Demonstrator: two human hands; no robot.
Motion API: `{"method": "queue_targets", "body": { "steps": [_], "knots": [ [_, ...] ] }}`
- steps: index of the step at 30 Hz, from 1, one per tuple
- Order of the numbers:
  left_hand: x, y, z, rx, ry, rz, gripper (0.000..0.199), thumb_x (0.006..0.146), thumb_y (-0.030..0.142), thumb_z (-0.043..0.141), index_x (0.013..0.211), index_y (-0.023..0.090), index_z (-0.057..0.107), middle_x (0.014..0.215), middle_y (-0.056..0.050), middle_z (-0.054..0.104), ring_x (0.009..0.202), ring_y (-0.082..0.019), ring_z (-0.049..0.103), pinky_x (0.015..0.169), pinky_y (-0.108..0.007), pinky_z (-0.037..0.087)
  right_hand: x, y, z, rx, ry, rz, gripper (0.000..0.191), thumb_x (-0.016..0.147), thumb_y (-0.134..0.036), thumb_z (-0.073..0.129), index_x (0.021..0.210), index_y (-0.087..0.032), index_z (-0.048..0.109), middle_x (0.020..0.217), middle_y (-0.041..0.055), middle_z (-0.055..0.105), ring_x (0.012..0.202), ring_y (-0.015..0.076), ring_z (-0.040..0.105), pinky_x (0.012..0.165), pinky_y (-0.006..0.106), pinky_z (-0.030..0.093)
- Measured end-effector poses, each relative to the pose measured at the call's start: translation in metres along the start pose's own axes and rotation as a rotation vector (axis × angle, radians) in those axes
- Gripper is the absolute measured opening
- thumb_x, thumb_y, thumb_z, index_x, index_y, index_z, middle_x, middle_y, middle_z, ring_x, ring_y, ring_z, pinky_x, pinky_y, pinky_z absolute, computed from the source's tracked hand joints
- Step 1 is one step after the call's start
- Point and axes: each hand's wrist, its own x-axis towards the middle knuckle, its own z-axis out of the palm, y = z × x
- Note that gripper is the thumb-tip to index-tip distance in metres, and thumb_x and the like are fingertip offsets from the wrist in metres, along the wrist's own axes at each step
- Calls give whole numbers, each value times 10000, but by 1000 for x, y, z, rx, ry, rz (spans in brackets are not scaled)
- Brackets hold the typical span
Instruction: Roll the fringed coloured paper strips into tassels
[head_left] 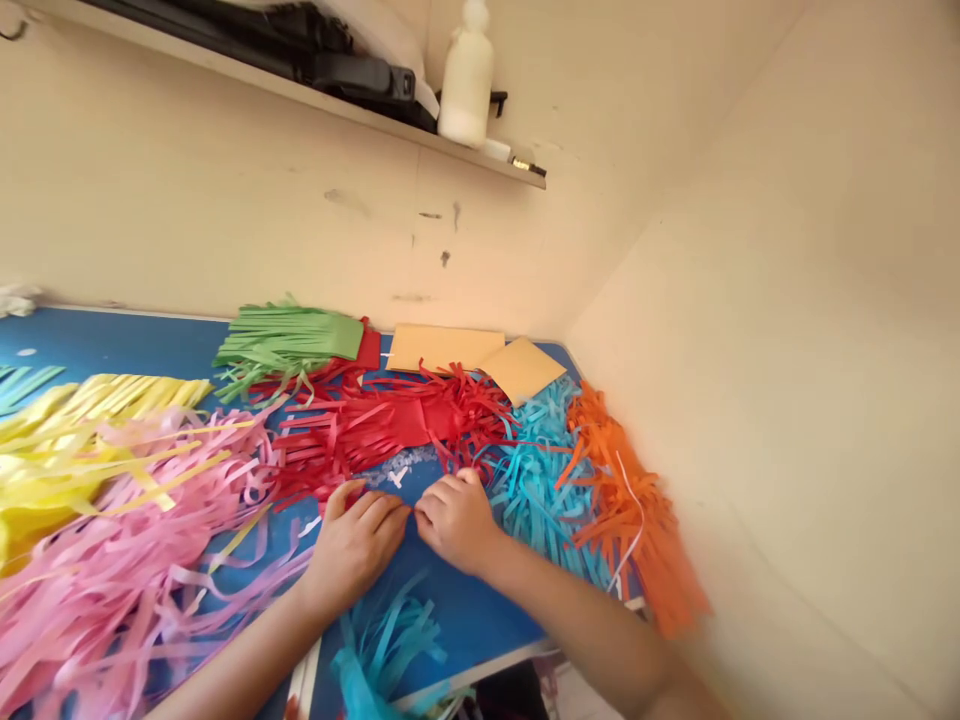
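Note:
My left hand and my right hand meet over the blue tabletop, their fingers curled and almost touching. Whatever is pinched between them is too small or hidden to name. Just beyond my fingers lies a pile of red fringed paper. Small white scraps are scattered on the table in front of it. A tuft of light blue fringed paper is below my hands at the near edge. More light blue fringe lies to the right of my right hand.
Pink and yellow strips cover the left side. Green fringe and flat light-orange sheets lie at the back. Orange fringe hangs over the right edge by the wall. Overhead, a shelf carries a white bottle.

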Motion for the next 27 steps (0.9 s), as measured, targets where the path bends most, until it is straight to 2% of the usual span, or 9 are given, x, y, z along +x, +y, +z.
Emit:
{"method": "queue_targets", "body": {
  "steps": [3, 5, 8, 10, 14, 17, 19, 23, 27],
  "knots": [
    [-3, 3, -30, -38, 105, 54, 164, 911, 144, 580, 988, 250, 680, 924, 22, 771, 856, -154, 701, 1080, -435, 300, -6, -22, -36, 388, 60, 200, 152, 945, -291, 592, 903, -227, 724, 952, 14, 737, 895, 168, 627, 841, 349, 359],
    [-3, 4, -45, -74, 107, 111, 207, 902, 119, 589, 1030, 259, 671, 944, 22, 774, 856, -146, 707, 1115, -443, 278, -5, -27, -55, 764, -44, 289, 244, 950, -388, 571, 895, -221, 740, 962, 25, 734, 904, 176, 635, 834, 328, 403],
    [0, 8, -54, -143, 140, 124, 247, 913, 100, 558, 1069, 262, 661, 959, 6, 776, 856, -148, 712, 1101, -451, 308, 2, -25, -63, 1330, -272, 437, 358, 824, -523, 682, 737, -179, 729, 744, 8, 694, 713, 157, 608, 715, 289, 444],
    [4, 13, -54, -209, 195, 70, 224, 922, 122, 553, 1061, 263, 658, 932, 7, 775, 809, -143, 712, 1058, -432, 365, 3, -24, -58, 1533, -294, 557, 362, 672, -520, 812, 685, -170, 719, 665, -16, 660, 633, 130, 567, 683, 273, 440],
    [11, 30, -52, -352, 265, -224, 71, 906, 231, 604, 888, 247, 671, 782, 15, 734, 706, -140, 676, 815, -321, 514, -3, -34, -39, 1612, -57, 640, 319, 594, -434, 875, 636, -172, 699, 621, -25, 633, 585, 106, 524, 600, 234, 413],
    [13, 42, -54, -453, 246, -410, 126, 902, 273, 595, 826, 244, 692, 767, -5, 703, 721, -151, 656, 674, -283, 533, -8, -44, -27, 1647, 141, 689, 292, 615, -398, 870, 645, -178, 681, 592, -31, 608, 533, 96, 512, 531, 212, 399],
    [12, 47, -55, -490, 227, -454, 141, 897, 270, 590, 841, 251, 718, 783, -12, 709, 731, -156, 655, 681, -289, 543, -9, -47, -22, 1693, 210, 722, 307, 603, -401, 875, 673, -187, 667, 593, -35, 606, 506, 98, 528, 511, 213, 418],
    [11, 50, -55, -537, 205, -458, 162, 900, 269, 586, 867, 262, 744, 795, -22, 725, 744, -165, 669, 686, -297, 557, -7, -50, -21, 1747, 239, 702, 333, 604, -419, 872, 769, -205, 676, 636, -37, 621, 488, 109, 565, 510, 234, 469],
    [12, 47, -48, -558, 212, -417, 135, 894, 274, 611, 882, 276, 745, 789, -7, 729, 727, -151, 679, 666, -268, 565, -6, -59, -23, 1667, 283, 636, 274, 678, -427, 830, 704, -215, 659, 629, -37, 610, 490, 114, 574, 525, 248, 489]
  ]
}}
